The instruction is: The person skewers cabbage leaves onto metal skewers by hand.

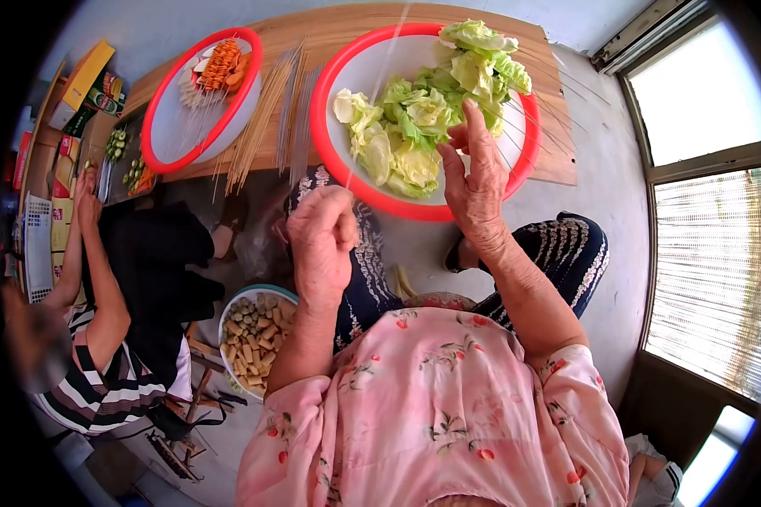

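Observation:
My left hand (pixel 321 245) is closed in front of the large red-rimmed basin (pixel 320 127), with a thin skewer (pixel 379 93) rising from its fingers. Pale green lettuce leaves (pixel 427 114) lie loosely in the basin, piled higher at its back right. Over the basin's front right part, my right hand (pixel 478 182) is raised beside the leaves, thumb and index finger apart, nothing visible between them. Left of the basin, bundles of bare skewers (pixel 262 118) lie on the wooden table (pixel 313 25).
A smaller red-rimmed basin (pixel 150 127) holds orange and white skewered food. Below the table stands a tub (pixel 226 329) of cut tan pieces. At left, a co-worker (pixel 101 313) handles food by a tray of green pieces (pixel 135 173). Boxes (pixel 84 84) stand behind.

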`<state>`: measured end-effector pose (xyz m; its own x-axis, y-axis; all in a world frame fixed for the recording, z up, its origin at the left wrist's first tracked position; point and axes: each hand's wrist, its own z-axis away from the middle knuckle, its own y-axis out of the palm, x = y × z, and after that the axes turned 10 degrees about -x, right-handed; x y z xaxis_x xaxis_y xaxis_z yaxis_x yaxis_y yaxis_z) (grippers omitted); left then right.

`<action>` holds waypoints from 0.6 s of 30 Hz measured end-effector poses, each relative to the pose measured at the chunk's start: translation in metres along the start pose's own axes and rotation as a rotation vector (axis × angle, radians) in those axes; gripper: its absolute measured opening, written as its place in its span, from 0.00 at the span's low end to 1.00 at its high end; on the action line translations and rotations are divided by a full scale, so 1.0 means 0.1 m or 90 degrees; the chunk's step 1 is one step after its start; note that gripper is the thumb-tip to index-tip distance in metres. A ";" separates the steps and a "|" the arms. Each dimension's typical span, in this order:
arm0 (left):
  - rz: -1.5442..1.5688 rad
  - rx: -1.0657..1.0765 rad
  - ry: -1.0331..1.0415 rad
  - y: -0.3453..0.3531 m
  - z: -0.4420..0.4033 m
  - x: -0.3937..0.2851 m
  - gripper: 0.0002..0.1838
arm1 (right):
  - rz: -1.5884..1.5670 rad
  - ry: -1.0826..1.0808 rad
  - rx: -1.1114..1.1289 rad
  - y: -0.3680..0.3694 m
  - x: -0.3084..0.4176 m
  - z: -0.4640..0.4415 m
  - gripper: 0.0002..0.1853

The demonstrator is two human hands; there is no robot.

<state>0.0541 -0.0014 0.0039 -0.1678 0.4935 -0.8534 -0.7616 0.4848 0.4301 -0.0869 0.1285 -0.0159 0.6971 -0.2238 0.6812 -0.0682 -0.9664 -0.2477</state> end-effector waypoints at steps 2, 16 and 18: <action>-0.043 0.058 -0.040 0.09 0.15 0.11 0.04 | 0.024 -0.016 0.000 -0.03 0.07 -0.07 0.30; -0.528 0.153 0.324 0.26 -0.35 0.00 0.08 | 0.059 -0.106 -0.067 -0.32 -0.03 -0.53 0.12; -0.743 0.233 0.535 0.26 -0.74 0.08 0.10 | 0.013 -0.096 -0.072 -0.30 -0.06 -0.59 0.11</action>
<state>-0.0134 -0.0379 -0.0136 0.0126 -0.7832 -0.6217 -0.5427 0.5168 -0.6621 -0.1311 0.1517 0.0284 0.7933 -0.2299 0.5637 -0.1565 -0.9719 -0.1760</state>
